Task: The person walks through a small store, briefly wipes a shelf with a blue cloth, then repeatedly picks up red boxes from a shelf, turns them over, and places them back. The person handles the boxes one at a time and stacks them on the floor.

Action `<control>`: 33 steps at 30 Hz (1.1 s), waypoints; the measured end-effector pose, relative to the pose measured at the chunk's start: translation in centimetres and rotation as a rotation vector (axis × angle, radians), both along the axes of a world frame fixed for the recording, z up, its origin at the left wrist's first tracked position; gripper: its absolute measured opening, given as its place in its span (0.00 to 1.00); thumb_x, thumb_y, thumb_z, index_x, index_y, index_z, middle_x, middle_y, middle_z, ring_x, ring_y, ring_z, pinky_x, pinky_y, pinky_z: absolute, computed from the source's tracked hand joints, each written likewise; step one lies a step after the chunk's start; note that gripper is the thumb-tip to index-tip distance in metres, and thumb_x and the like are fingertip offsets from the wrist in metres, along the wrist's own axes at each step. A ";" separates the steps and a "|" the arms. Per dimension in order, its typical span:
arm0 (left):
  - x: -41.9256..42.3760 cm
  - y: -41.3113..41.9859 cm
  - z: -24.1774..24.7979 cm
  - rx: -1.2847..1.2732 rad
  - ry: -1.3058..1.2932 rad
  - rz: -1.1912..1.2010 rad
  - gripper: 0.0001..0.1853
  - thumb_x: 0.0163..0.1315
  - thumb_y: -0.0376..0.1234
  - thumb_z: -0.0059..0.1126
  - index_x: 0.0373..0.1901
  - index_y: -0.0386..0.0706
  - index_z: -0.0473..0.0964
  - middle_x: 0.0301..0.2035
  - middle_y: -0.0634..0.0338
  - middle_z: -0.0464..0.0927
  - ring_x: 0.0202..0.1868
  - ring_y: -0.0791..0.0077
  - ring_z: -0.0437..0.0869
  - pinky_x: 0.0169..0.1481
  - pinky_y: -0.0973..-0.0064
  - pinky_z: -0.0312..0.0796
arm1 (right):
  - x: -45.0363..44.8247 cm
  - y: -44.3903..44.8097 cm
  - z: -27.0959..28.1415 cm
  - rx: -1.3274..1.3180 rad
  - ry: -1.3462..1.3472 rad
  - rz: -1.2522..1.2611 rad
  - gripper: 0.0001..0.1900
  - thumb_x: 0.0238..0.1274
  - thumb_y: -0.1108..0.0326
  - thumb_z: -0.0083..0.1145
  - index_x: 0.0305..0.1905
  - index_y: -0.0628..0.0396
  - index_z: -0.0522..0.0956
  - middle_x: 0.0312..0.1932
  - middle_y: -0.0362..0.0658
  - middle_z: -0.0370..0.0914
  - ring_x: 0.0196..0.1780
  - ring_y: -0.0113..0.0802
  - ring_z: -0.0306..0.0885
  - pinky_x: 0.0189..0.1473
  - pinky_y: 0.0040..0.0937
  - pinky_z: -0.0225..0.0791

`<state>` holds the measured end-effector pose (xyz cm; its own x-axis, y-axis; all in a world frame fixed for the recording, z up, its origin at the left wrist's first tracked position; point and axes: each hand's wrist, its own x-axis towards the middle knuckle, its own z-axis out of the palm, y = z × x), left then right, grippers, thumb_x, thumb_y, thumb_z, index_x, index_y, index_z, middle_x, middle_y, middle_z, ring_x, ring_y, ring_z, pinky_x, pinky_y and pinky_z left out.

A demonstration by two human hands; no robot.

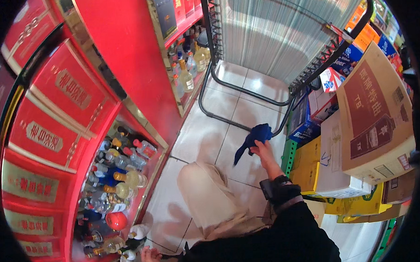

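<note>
My right hand (263, 153) grips a bunched dark blue cloth (258, 137) above the tiled floor, and one end of the cloth hangs down. The foot of a black metal-framed folding chair (227, 119) is just beyond the cloth. Low at the bottom left, my left hand (151, 259) is loosely curled with nothing visible in it. Beside it stand several white bottles (127, 255) at the edge of the lower shelf. More glass bottles (127, 178), clear and yellowish, crowd that red shelf, along with a round red object (116, 221).
Red gift boxes (62, 88) fill the shelf above the bottles. A red cabinet panel (132, 46) divides it from another bottle compartment (186, 75). To the right, stacked cartons (374, 116), beer cases (303, 123) and yellow boxes (304, 167) line a green perforated rail (290, 157).
</note>
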<state>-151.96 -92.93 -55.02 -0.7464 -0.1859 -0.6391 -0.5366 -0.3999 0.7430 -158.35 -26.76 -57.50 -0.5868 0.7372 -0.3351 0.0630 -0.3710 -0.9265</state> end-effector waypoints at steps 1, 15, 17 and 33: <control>-0.3 0.2 -0.3 -0.086 -0.028 -0.035 0.16 0.65 0.34 0.56 0.53 0.42 0.72 0.37 0.54 0.80 0.42 0.60 0.81 0.45 0.63 0.75 | -0.1 1.2 -0.1 0.080 -0.058 0.013 0.12 0.65 0.63 0.58 0.47 0.55 0.73 0.40 0.44 0.79 0.34 0.34 0.81 0.38 0.33 0.77; -3.6 3.9 -2.5 -0.229 -0.222 -0.184 0.14 0.67 0.34 0.53 0.53 0.45 0.72 0.36 0.56 0.79 0.41 0.64 0.80 0.44 0.66 0.75 | -8.6 23.6 1.6 0.392 -0.411 -0.181 0.27 0.61 0.72 0.55 0.66 0.56 0.64 0.25 0.44 0.76 0.15 0.30 0.73 0.15 0.34 0.70; -3.9 4.0 -2.6 -0.251 -0.244 -0.222 0.14 0.67 0.34 0.52 0.54 0.45 0.72 0.36 0.56 0.79 0.41 0.64 0.80 0.44 0.66 0.75 | -7.3 26.9 -2.6 0.449 -0.543 -0.115 0.34 0.60 0.74 0.55 0.71 0.51 0.59 0.27 0.47 0.77 0.15 0.33 0.74 0.14 0.36 0.71; -3.3 4.4 -1.9 -0.281 -0.188 -0.240 0.19 0.67 0.35 0.54 0.58 0.45 0.70 0.41 0.56 0.78 0.41 0.64 0.80 0.45 0.65 0.76 | -6.4 24.1 -4.3 0.237 -0.364 -0.154 0.36 0.64 0.81 0.46 0.73 0.32 0.56 0.45 0.47 0.76 0.32 0.34 0.84 0.22 0.35 0.78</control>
